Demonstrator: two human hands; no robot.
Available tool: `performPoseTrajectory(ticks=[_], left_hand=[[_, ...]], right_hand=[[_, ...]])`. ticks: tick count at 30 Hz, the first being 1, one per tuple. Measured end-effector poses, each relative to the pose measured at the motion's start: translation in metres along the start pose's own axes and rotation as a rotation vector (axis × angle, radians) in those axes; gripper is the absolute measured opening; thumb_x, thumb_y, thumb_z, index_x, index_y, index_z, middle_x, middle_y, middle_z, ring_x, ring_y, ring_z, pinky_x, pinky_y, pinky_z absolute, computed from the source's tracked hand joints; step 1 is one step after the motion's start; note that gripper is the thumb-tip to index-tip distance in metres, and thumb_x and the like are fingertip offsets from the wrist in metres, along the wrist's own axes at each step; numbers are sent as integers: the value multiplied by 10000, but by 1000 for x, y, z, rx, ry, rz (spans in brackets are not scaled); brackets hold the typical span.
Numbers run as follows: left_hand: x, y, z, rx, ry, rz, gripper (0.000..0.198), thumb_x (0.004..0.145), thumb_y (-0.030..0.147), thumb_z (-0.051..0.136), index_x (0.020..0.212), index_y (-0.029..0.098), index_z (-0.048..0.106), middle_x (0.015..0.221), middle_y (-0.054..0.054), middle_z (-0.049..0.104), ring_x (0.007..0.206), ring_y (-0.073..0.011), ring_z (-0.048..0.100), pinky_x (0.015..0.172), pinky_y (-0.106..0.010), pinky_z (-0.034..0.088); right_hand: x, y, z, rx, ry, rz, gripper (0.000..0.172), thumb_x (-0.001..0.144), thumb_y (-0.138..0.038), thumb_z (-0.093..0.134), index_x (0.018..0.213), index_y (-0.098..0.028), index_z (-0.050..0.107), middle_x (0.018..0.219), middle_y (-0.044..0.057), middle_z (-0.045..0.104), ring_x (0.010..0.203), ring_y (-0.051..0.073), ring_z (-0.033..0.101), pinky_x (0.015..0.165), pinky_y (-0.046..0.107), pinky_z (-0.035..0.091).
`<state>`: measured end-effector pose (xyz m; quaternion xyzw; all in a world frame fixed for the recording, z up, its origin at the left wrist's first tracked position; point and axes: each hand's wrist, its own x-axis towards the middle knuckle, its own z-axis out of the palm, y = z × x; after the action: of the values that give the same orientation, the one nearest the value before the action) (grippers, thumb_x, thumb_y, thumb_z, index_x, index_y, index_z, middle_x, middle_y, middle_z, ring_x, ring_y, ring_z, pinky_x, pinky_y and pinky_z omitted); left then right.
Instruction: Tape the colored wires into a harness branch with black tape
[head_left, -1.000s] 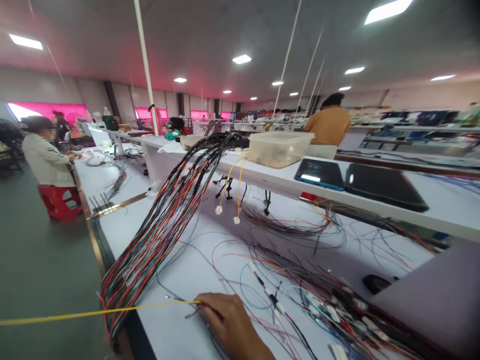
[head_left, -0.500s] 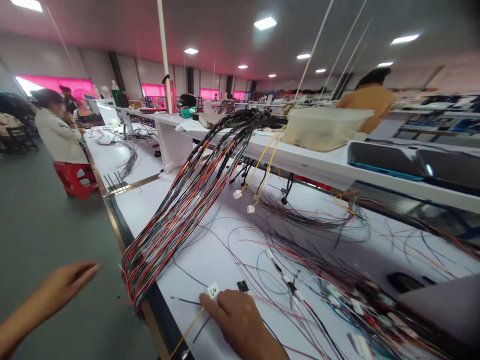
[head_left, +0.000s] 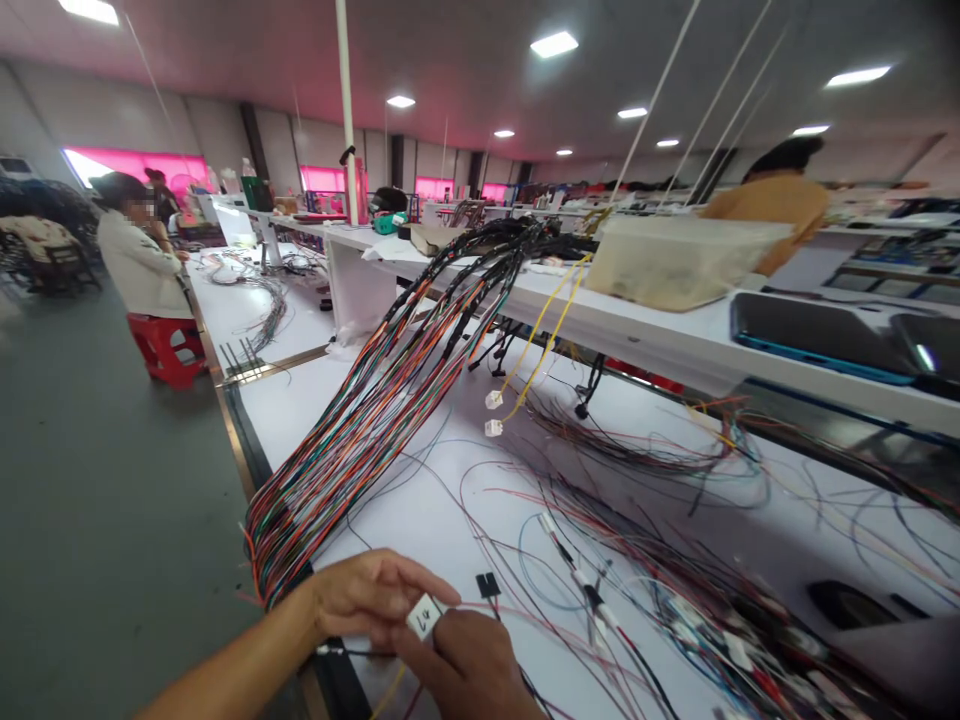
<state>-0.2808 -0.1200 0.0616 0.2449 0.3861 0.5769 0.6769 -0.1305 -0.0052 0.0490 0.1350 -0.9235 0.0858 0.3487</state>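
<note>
Fingers [head_left: 426, 658] pinch a small, squarish white label [head_left: 424, 616] marked in black.

The label [head_left: 424, 617] in my right grip [head_left: 474, 655] looks like matt paper, the bundled wires [head_left: 367, 420] smooth plastic, the box [head_left: 667, 268] cloudy plastic.

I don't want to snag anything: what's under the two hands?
From under the left hand and right hand, a yellow wire and a dark wire stick out; whatever else the hands cover is hidden.
</note>
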Motion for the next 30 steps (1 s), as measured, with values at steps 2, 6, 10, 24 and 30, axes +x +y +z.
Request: performPoseTrajectory(ticks=[2, 6, 10, 24, 30], left_hand=[[-1, -14, 0, -123, -33, 52, 488, 583, 371, 823, 963, 84, 715, 558, -5, 547, 368, -53, 373, 367, -198, 233], [13, -38, 9, -260, 6, 275, 386, 490, 367, 870, 704, 126, 658, 664, -21, 558, 543, -87, 469, 477, -187, 311], [27, -50, 21, -382, 143, 434, 417, 546, 453, 832, 629, 151, 557, 615, 23, 482, 502, -64, 390, 482, -178, 320], [-41, 16, 2, 0, 1009, 616, 330, 625, 328, 809, 872, 133, 710, 492, 67, 458, 370, -12, 319, 363, -137, 263], [-9, 7, 19, 124, 869, 498, 294, 635, 381, 784, 738, 123, 687, 471, 52, 474, 379, -30, 343, 385, -169, 235]], right_hand=[[2, -2, 5, 37, 4, 81, 499, 1018, -338, 232, 786, -262, 668, 444, -36, 496, 404, 100, 422, 441, 275, 190], [1, -5, 18, 157, -82, 361, 704, 982, -531, 177, 462, -191, 505, 366, -29, 459, 346, 70, 380, 394, 265, 168], [-4, -3, 21, 177, -133, 273, 539, 990, -426, 280, 621, -234, 623, 437, -32, 534, 392, 79, 440, 424, 241, 228], [4, 34, -7, 623, -91, 660, 312, 944, -323, 403, 946, -205, 691, 828, 25, 732, 758, 164, 687, 691, 202, 505], [14, 28, -11, 837, -156, 810, 352, 934, -393, 423, 889, -190, 707, 727, 15, 691, 730, 175, 649, 686, 228, 494]])
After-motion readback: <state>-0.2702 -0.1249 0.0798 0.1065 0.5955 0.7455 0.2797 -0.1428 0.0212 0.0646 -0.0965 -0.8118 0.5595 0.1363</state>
